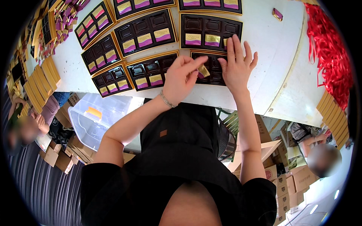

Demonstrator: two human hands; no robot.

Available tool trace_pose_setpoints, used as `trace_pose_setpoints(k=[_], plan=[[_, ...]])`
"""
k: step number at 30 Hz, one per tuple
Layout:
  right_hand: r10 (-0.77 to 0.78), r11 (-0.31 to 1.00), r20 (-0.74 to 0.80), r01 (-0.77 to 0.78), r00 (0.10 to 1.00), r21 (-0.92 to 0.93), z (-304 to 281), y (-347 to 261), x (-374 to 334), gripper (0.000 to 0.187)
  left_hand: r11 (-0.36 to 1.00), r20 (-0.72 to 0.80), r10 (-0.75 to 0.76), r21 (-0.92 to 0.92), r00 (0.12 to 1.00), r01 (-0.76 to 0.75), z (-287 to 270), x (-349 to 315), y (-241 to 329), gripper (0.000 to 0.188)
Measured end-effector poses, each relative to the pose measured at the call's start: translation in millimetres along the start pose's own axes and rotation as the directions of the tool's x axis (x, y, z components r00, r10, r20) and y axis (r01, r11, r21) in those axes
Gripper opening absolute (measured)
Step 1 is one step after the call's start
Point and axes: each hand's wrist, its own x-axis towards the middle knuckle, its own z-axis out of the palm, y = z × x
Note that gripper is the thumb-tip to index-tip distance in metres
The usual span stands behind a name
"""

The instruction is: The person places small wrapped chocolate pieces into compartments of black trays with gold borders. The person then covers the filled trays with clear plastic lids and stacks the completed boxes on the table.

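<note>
My left hand (pixel 182 78) pinches a gold-and-purple wrapped chocolate (pixel 203 71) over the near right chocolate box (pixel 215 77), whose dark tray shows bare compartments. My right hand (pixel 238 64) rests with fingers stretched over the right side of that box. Its fingertips touch the right chocolate in the lower row of the box behind it (pixel 211 22), partly covering that piece. That box's upper row is bare. Left of my left hand, another box (pixel 151 69) has wrapped chocolates along its lower row; its right end is partly hidden by my hand.
Several more gold-edged boxes (pixel 145 32) stand in rows to the left and behind. A loose wrapped chocolate (pixel 277 14) lies at the far right. Red ribbons (pixel 326 56) heap at the right edge. A clear plastic bin (pixel 94 116) is below the table's left. People sit at both sides.
</note>
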Motion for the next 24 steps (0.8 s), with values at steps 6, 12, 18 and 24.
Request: trace_pose_setpoints(k=[6,12,18,24], plan=[[0.019,0.999,0.014,-0.019,1.0,0.039,-3,-9,1,0.064,0.984,-0.032,0.119,0.135,0.992,-0.113,18,-20,-16,0.033],[-0.025,0.963,-0.073,0.043,0.997,0.266,-13,-12,-36,0.055,0.713,0.122,0.418,0.57,0.9,-0.409,7,-14,-24,0.041],[-0.222,0.95,0.181,0.171,0.958,0.26,-13,-37,-67,0.056,0.667,0.167,0.484,0.565,0.859,-0.486,-13,-4,-17,0.051],[-0.255,0.967,0.096,0.251,0.962,0.048,14,-35,-84,0.051,0.479,-0.212,0.611,0.866,0.762,-0.142,-170,98,-18,0.02]])
